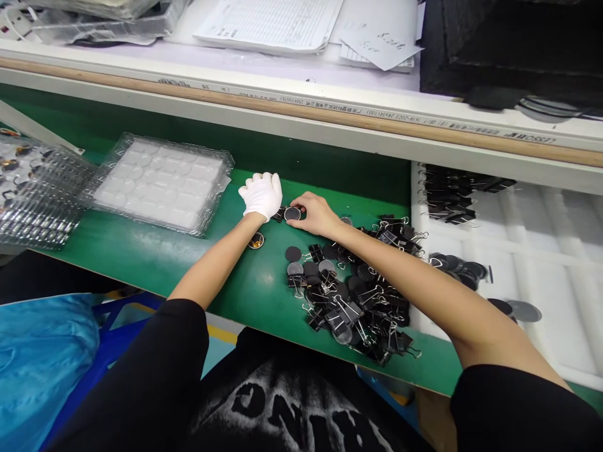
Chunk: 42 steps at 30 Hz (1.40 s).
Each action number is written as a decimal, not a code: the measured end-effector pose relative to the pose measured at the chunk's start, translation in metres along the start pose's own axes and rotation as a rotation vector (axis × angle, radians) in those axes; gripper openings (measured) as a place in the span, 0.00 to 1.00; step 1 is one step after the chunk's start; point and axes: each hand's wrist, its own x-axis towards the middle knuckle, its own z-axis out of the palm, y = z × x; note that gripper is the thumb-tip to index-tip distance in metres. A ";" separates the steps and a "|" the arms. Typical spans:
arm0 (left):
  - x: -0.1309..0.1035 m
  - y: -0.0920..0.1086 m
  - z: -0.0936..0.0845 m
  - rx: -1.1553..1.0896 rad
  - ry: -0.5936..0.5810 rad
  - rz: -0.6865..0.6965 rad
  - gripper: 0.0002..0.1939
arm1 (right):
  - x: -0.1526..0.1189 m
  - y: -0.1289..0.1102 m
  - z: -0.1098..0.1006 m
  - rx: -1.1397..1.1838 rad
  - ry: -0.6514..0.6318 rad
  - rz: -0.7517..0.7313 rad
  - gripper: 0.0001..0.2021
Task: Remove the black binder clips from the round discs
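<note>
My left hand (261, 196), in a white glove, rests over the green bench with its fingers curled; whatever it may hold is hidden. Beside its edge is a black binder clip (279, 215), and I cannot tell if the glove touches it. My bare right hand (315, 215) pinches a round dark disc with a pale rim (293, 214) between thumb and fingers, close to that clip. Just below the glove lies a small round part with gold-coloured insides (256, 240). Under my right forearm spreads a heap of black binder clips (348, 311) mixed with black and clear discs (326, 267).
Clear plastic trays with white round recesses (157, 182) lie at left, beside a tall stack of filled trays (38, 188). A white ribbed tray (532, 251) at right holds clips and discs. A shelf edge (301, 103) crosses above, with papers (273, 22) on it.
</note>
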 end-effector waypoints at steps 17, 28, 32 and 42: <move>0.000 -0.001 0.003 -0.008 0.014 0.016 0.27 | 0.006 -0.014 0.009 -0.046 0.025 0.119 0.21; -0.001 -0.001 0.002 -0.011 -0.003 0.003 0.29 | 0.007 -0.018 0.013 -0.054 0.027 0.140 0.22; 0.000 -0.001 -0.001 -0.032 -0.018 0.014 0.28 | 0.007 -0.017 -0.008 -0.034 -0.006 0.099 0.28; -0.008 -0.022 -0.040 -0.279 -0.236 0.285 0.30 | -0.071 -0.019 -0.047 -0.078 -0.448 -0.161 0.15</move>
